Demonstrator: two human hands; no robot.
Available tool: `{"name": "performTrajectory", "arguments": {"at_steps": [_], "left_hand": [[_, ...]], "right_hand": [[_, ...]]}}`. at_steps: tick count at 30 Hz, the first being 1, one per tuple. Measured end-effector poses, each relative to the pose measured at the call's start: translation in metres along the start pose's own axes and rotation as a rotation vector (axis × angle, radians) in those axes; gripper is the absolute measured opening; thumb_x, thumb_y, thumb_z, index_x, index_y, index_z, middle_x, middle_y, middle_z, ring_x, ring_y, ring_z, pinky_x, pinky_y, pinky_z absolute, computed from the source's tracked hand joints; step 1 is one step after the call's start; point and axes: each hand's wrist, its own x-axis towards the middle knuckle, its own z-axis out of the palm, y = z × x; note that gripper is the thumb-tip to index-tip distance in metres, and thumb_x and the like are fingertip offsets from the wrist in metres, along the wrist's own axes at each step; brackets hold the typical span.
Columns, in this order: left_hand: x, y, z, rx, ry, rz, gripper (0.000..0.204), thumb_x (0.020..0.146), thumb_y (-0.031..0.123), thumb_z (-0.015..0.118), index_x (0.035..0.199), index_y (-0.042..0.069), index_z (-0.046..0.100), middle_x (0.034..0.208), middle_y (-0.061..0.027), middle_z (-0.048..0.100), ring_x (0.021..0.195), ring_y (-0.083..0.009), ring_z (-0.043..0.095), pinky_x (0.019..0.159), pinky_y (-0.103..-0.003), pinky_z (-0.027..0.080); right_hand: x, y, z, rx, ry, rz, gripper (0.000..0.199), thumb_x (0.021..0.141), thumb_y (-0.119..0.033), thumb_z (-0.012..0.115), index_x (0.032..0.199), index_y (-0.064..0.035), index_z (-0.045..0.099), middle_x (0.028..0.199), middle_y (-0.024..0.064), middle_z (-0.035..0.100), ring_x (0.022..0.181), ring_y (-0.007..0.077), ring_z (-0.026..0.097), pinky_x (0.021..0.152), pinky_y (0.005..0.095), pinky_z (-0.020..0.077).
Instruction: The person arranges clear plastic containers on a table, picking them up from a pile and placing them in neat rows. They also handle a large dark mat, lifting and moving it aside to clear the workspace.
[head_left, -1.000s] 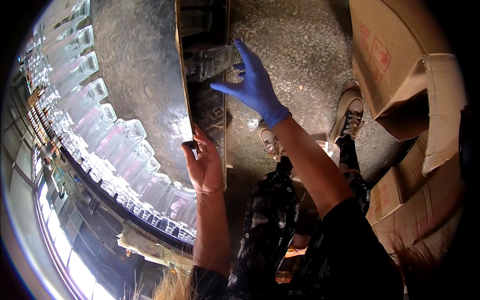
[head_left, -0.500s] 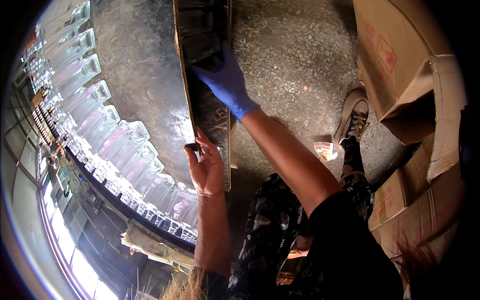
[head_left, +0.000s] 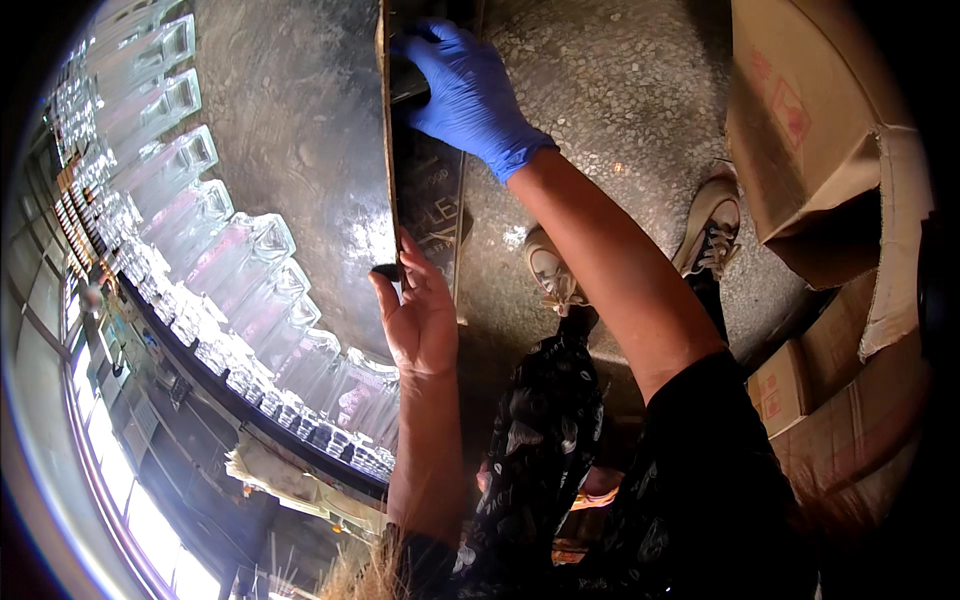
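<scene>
1. The dark shape (head_left: 407, 84) sits towards 12 o'clock from the middle of the view, in the dark box (head_left: 430, 185) just beside the table's edge. It is too shadowed for its kind to be told.
2. The right hand (head_left: 468, 98), in a blue glove, reaches over the box at 12 o'clock. Its thumb and fingers curve around the shape; whether they grip it, I cannot tell.
3. The left hand (head_left: 424, 325), bare and palm up, lies just off the middle towards 8 o'clock. Thumb and fingers straddle the table's edge; I cannot tell whether they clasp it. A small dark thing (head_left: 386, 271) shows at the thumb's tip.
4. The table (head_left: 290, 120), grey and shiny, spreads from 11 to 9 o'clock.
5. Clear glass bottles (head_left: 215, 255) lie side by side along it in a curving row, from 10 round to 8 o'clock.
6. The speckled floor (head_left: 590, 110) fills 1 o'clock, with two shoes (head_left: 712, 230) towards 2 o'clock.
7. An open carton (head_left: 800, 110) stands at 2 o'clock; a smaller carton (head_left: 783, 390) is at 4 o'clock.
8. Patterned trousers (head_left: 540, 430) show at 5 o'clock.
</scene>
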Motion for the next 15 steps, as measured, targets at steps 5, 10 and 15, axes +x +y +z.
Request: {"name": "performTrajectory", "arguments": {"at_steps": [5,10,15], "left_hand": [[-0.006,0.000,-0.009,0.286,-0.028,0.001,0.065,0.088,0.046,0.059,0.125,-0.005,0.047,0.110,-0.0178,0.062,0.093,-0.0253,0.062,0.091,-0.033,0.050],[-0.053,0.009,-0.012,0.346,0.035,-0.015,0.073,0.092,0.048,0.052,0.142,0.002,0.025,0.139,-0.0141,0.042,0.128,-0.0253,0.042,0.106,-0.035,0.037],[-0.081,0.043,-0.059,0.346,0.073,0.020,0.060,0.095,0.049,0.045,0.132,0.003,0.039,0.128,-0.0084,0.049,0.121,-0.0220,0.046,0.106,-0.037,0.034]], "right_hand": [[-0.016,-0.009,-0.006,0.091,-0.057,0.119,0.057,0.064,-0.013,0.079,0.115,-0.0049,0.057,0.109,0.0121,0.060,0.086,0.0278,0.060,0.072,0.0381,0.0481],[-0.027,-0.115,-0.055,0.142,0.032,-0.016,0.047,0.072,-0.007,0.074,0.115,-0.0035,0.057,0.105,0.0113,0.061,0.092,0.0272,0.060,0.078,0.0356,0.0480],[-0.005,-0.252,0.015,0.142,-0.383,-0.164,0.066,0.068,-0.032,0.079,0.124,-0.0119,0.050,0.117,0.0063,0.053,0.096,0.0220,0.057,0.075,0.0367,0.0463]]}}
